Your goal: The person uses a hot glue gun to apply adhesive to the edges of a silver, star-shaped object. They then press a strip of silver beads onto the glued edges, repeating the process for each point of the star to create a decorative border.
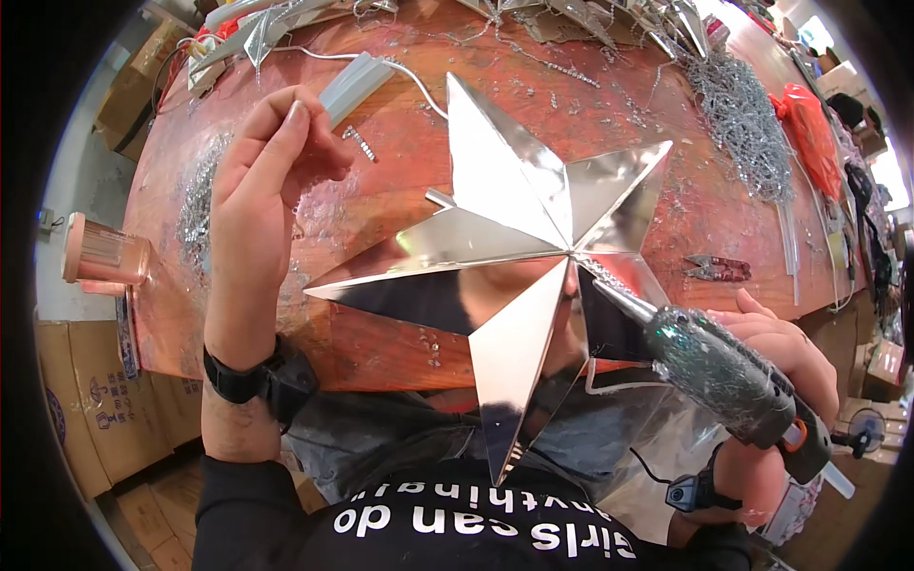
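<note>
right grip (pixel 776 366) holds glue gun (pixel 728 376) | nozzle on star (pixel 533 238) | left grip (pixel 262 181) pinched, beside star

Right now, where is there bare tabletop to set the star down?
Barest patch: table between left hand and star. A smaller one lies between the star and the pliers. The far edge is crowded with other stars and tinsel; glitter covers the left edge.

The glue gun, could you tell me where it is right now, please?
In the head view, the glue gun is at lower right, gripped in the right hand, its nozzle touching the silver star near the star's centre, above the wooden table.
</note>
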### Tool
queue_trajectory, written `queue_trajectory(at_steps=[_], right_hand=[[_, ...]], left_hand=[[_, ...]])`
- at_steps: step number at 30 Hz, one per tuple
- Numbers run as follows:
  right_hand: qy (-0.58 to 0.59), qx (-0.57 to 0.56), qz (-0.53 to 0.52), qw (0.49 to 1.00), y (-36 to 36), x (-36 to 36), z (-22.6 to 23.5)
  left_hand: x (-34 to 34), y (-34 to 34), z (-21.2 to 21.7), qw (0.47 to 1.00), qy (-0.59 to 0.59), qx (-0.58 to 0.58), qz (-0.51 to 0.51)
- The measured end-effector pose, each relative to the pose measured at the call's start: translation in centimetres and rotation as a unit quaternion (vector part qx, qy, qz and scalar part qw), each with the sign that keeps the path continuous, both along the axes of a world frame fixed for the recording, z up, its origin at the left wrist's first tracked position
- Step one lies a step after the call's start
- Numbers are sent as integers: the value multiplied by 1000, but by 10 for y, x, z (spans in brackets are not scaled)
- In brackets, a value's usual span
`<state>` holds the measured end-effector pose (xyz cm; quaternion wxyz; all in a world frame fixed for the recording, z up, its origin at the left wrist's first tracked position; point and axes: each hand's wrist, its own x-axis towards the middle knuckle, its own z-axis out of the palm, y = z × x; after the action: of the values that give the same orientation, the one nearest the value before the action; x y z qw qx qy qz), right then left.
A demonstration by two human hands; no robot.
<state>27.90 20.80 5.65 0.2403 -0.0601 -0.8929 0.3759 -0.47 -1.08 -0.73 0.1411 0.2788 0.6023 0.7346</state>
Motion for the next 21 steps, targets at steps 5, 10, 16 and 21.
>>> queue_trajectory(at_steps=[5, 10, 16, 21], right_hand=[[2, 38, 3, 999, 2, -9, -6], [4, 1, -55, 998, -5, -11, -9], [43, -24, -71, 996, -9, -16, -19], [39, -6, -23, 999, 6, -12, -21]], left_hand=[[1, -3, 2, 999, -5, 11, -36], [5, -1, 3, 999, 2, -5, -35], [7, 0, 0, 999, 16, -20, -48], [7, 1, -3, 999, 17, -29, -40]])
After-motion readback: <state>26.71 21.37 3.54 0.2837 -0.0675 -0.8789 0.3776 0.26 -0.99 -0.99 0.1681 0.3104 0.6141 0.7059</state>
